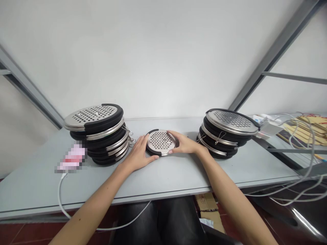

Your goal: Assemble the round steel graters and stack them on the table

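Observation:
A round perforated metal disc with a black rim (pixel 161 141) lies flat on the grey table (pixel 163 177), between my hands. My left hand (pixel 140 154) curves against its left edge, thumb along the front. Around the right edge curls my right hand (pixel 184 143), its fingertips on the rim and thumb near the front. To the left stands a tall, uneven stack of similar discs (pixel 102 132) with wire hooks on its right side. A shorter stack (pixel 227 131), also with wire hooks, stands behind my right forearm.
A pixelated pink object (pixel 73 158) with a white cable (pixel 60 194) lies at the left. Grey metal posts flank the table. Yellow pieces (pixel 306 131) and tangled cables sit at the right. Cardboard (pixel 208 206) shows below the table edge.

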`<state>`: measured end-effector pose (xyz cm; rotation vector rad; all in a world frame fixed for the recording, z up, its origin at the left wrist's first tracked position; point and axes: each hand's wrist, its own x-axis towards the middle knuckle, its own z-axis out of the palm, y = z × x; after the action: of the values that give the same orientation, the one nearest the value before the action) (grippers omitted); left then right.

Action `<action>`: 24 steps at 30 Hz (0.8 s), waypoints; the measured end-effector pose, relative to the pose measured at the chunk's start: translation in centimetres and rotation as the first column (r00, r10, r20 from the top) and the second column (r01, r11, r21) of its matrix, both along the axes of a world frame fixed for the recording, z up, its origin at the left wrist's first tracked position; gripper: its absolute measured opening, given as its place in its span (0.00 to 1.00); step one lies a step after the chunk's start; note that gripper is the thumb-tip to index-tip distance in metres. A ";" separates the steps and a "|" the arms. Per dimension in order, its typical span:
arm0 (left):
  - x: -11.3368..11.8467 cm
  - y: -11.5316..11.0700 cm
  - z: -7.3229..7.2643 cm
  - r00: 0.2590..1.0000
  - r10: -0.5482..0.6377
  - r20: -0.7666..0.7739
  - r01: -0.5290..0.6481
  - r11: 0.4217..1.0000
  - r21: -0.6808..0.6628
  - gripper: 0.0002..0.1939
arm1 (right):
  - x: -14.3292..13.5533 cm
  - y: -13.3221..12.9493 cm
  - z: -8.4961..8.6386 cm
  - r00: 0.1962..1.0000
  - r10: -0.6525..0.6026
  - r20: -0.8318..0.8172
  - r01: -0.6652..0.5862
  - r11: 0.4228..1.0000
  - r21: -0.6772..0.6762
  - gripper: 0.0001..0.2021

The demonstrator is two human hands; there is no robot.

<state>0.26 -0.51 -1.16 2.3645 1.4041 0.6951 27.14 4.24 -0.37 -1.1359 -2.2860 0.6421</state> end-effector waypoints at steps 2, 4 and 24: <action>-0.1 0.1 0.1 0.999 -0.032 0.020 0.032 0.999 0.009 0.49 | 0.7 0.1 0.0 1.000 -0.008 -0.001 0.008 0.997 -0.070 0.55; -0.2 0.1 0.2 0.998 -0.049 0.034 0.049 0.999 0.015 0.49 | 1.1 0.1 -0.1 1.000 -0.030 0.009 0.031 0.992 -0.120 0.56; -0.4 0.6 -0.1 0.995 0.043 0.087 -0.047 0.998 0.042 0.51 | -0.3 -0.5 -0.6 0.993 -0.089 -0.079 0.081 0.992 -0.102 0.59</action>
<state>-0.16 0.12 -1.25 2.3132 1.4237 0.8379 26.80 3.74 -0.94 -1.2216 -2.1443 0.7620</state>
